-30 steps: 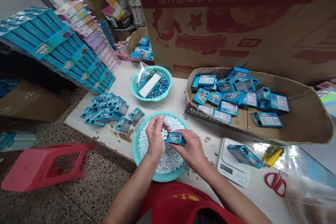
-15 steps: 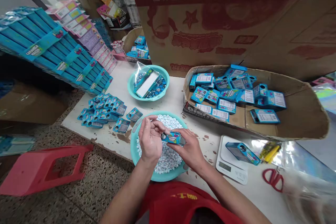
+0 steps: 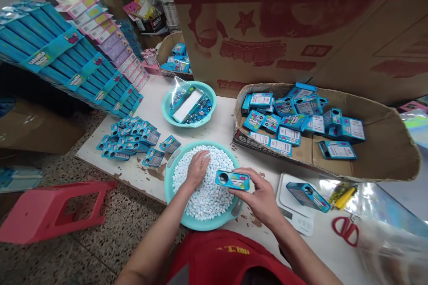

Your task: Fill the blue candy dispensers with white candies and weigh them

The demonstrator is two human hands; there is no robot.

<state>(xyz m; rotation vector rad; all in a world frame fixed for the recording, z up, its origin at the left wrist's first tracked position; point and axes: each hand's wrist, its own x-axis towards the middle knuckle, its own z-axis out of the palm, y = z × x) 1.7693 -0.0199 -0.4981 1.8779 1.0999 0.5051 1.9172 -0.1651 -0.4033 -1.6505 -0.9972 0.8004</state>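
A light-blue basin (image 3: pixel 170 173) full of small white candies (image 3: pixel 214 200) stands in front of me. My left hand (image 3: pixel 198 169) rests on the candies, its fingers loosely bent and apart, their tips partly sunk among them. Over the basin's right side, my right hand (image 3: pixel 259 193) grips a small blue candy box (image 3: pixel 238 180) between thumb and fingers. The box's end with a dark round hole points left, toward my left hand. Whether candies are inside the box cannot be seen.
Blue boxes with holes (image 3: pixel 133 139) lie left. A second basin (image 3: pixel 164 111) holds blue-capped pieces and a clear bag. Right are a cardboard tray (image 3: pixel 384 151) of boxes, a white scale (image 3: pixel 302 225) bearing one box, and red scissors (image 3: pixel 346 229). A red stool (image 3: pixel 50 213) stands left.
My left hand has moved from the box's hole down onto the candies. My right hand has shifted the box slightly right, and its hole now shows.
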